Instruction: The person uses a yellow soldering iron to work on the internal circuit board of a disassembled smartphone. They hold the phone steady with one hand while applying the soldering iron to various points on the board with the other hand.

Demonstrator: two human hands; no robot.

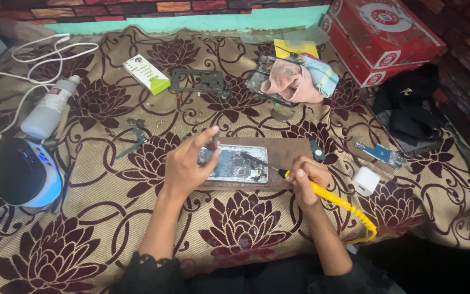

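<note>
An opened phone (235, 163) with its circuit boards bare lies on a brown mat (286, 152) in the middle of the floral cloth. My left hand (189, 163) rests on the phone's left end, thumb and forefinger pinching a small dark part above it. My right hand (307, 179) grips a yellow-handled soldering iron (322, 193), its dark tip touching the phone's right half. The iron's coiled yellow cord (363, 220) trails off to the right.
Around lie a white bottle (47, 111), a white cable (39, 60), a black round device lit blue (20, 171), a green-and-white box (147, 73), a phone frame (198, 81), a rag (295, 79), red boxes (382, 35), a white charger (365, 181), a small circuit board (379, 154) and tweezers (134, 142).
</note>
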